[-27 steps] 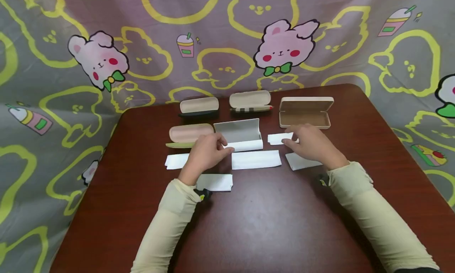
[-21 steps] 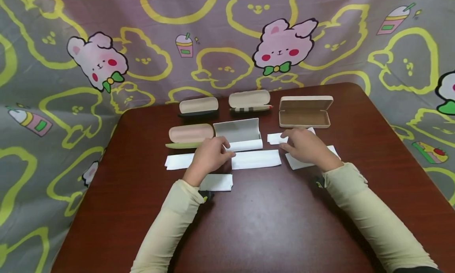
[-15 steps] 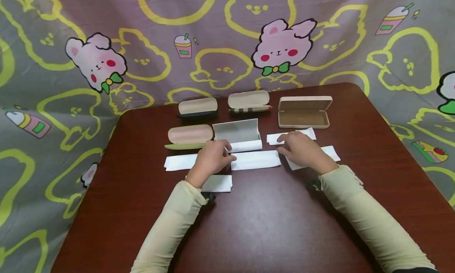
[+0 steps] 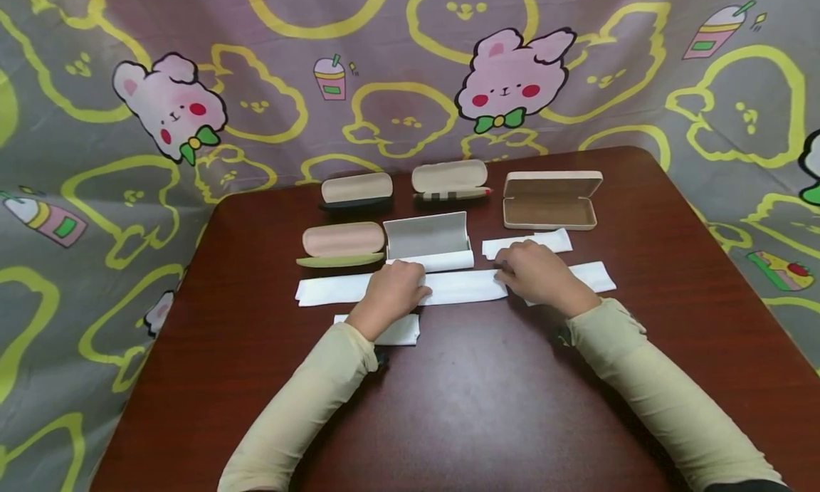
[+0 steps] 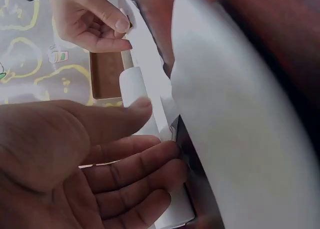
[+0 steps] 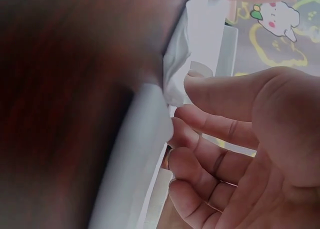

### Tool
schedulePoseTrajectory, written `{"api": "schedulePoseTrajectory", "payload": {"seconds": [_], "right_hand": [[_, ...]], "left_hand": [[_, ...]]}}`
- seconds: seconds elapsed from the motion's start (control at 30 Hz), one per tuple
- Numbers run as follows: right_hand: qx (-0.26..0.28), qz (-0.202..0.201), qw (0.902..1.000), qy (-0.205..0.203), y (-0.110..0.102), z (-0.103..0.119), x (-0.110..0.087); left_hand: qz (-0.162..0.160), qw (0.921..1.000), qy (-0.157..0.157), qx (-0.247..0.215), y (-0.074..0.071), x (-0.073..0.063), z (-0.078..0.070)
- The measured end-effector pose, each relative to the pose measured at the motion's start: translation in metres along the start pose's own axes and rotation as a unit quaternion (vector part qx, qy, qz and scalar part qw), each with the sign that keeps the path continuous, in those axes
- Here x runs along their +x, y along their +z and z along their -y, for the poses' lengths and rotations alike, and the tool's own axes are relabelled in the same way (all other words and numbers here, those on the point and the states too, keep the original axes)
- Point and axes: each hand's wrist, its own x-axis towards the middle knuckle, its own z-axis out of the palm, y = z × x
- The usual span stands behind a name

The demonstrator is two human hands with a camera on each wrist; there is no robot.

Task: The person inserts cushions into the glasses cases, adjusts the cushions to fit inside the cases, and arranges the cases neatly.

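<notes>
Middle cloth [image 4: 466, 288], before the grey case [image 4: 426, 237]: we see left hand [image 4: 395, 289] and right hand [image 4: 537, 273] at its ends, thumbs parted from fingers, apparently gripping nothing; we judge this reaching, a two-handed pinch called for next.

The table [image 4: 474, 399] looks like polished wood, glossy enough to glare in the near middle. The long white strip [image 4: 464, 287] is smooth and matt (cloth or soft paper, hard to tell). The far right case [image 4: 549, 213] has a dull lining; the far backdrop [image 4: 397, 58] is creased, printed fabric.
</notes>
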Motion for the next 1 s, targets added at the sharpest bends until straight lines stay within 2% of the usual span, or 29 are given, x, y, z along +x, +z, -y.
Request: {"api": "schedulePoseTrajectory", "payload": {"seconds": [0.23,0.33,0.53,0.67,0.73,0.83,0.9,1.0], "right_hand": [[-0.006,-0.002,0.9999,0.011,0.004,-0.004,-0.003],[-0.002,0.001,0.9999,0.014,0.005,-0.004,-0.003],[0.005,0.004,0.9999,0.010,0.006,-0.007,-0.001],[0.009,0.002,0.9999,0.009,0.007,-0.008,-0.002],[0.015,0.003,0.9998,0.011,0.006,-0.009,-0.003],[0.034,0.005,0.9992,0.018,0.004,-0.009,-0.003],[0.050,0.003,0.9985,0.024,0.002,-0.009,-0.003],[0.074,-0.006,0.9962,0.044,0.000,-0.009,-0.006]], "left_hand": [[-0.028,0.9987,-0.003,0.042,0.002,0.009,-0.007],[-0.035,0.9975,-0.015,0.059,0.003,0.012,-0.010],[-0.025,0.9963,-0.053,0.063,0.007,0.015,-0.010],[-0.008,0.9967,-0.063,0.052,0.008,0.016,-0.009],[0.002,0.9973,-0.062,0.039,0.007,0.015,-0.007],[0.007,0.9979,-0.063,-0.010,0.005,0.012,-0.004],[-0.003,0.9960,-0.067,-0.059,0.003,0.009,0.000],[-0.029,0.9890,-0.062,-0.131,0.001,0.005,0.005]]}}
